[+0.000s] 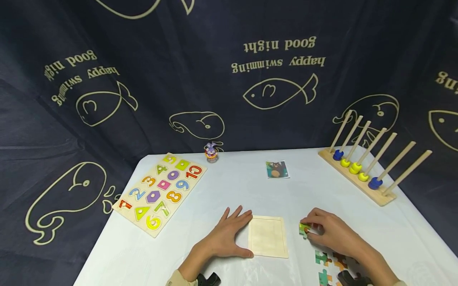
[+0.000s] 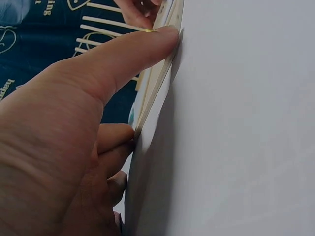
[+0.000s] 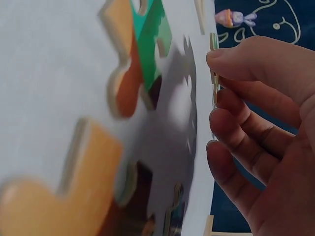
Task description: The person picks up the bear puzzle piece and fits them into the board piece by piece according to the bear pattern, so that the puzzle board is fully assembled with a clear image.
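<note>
The two hands are apart. The left hand [image 1: 227, 235] lies with fingers spread, thumb and forefinger touching the near edge of a thin, square tray [image 1: 268, 236] of pale wood with a raised rim. Beyond the tray, the right hand [image 1: 332, 230] pinches a knobbed, green-printed puzzle piece [image 1: 304, 229] between thumb and fingers. Just below that hand lie loose pieces [image 1: 322, 257], flat, curvy-edged, printed green, orange and brown.

The tray [image 1: 268, 236] lies between the number board [image 1: 163, 198] and seemingly 4 or more puzzle pieces [image 1: 321, 257].
</note>
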Available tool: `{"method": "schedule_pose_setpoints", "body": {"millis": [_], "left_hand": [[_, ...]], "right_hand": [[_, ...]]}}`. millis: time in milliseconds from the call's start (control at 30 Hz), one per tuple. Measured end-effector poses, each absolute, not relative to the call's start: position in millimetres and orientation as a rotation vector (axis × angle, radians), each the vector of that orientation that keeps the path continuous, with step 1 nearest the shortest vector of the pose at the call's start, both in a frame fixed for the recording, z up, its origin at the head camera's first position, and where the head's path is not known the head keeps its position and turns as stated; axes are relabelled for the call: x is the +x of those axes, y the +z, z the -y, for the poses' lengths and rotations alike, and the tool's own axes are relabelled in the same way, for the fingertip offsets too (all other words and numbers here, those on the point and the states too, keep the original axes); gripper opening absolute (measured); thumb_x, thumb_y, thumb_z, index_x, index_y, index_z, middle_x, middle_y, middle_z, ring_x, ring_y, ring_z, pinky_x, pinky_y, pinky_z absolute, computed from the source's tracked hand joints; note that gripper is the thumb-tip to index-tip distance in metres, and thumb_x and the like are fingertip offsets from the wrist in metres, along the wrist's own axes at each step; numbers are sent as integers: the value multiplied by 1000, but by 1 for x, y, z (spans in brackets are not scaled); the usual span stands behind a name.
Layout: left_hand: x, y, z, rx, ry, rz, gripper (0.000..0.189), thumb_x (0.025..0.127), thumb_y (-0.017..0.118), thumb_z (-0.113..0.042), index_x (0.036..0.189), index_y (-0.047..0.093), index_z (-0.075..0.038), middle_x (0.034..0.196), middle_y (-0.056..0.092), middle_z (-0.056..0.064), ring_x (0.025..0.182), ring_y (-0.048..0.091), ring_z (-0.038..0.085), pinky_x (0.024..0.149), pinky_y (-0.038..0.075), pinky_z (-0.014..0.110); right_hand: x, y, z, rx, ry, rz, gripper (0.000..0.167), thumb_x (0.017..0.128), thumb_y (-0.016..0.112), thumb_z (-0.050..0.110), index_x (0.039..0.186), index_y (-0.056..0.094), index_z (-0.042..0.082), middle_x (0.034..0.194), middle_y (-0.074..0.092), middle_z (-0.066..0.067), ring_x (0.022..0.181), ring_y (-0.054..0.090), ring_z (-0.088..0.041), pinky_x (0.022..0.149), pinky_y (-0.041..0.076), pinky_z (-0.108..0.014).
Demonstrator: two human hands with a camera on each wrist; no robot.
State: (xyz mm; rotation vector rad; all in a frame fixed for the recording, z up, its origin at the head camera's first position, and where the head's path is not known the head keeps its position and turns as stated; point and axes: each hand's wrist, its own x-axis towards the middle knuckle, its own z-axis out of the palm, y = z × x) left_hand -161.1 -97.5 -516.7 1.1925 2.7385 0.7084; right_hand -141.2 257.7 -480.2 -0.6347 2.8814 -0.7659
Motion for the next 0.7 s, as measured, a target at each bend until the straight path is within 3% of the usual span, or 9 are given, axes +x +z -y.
{"method": "schedule_pose_setpoints", "body": {"millis": [700], "left_hand": [[-161, -518, 98, 1201, 691, -2748, 107, 68, 68, -74, 150, 36, -11, 155, 29, -3, 144, 14, 27, 112, 6, 56]], "right_hand": [[-147, -480, -227, -726, -779, -2874, 30, 80, 77, 21, 109, 73, 16, 93, 55, 14, 74, 50, -4, 63, 43, -24]]}}
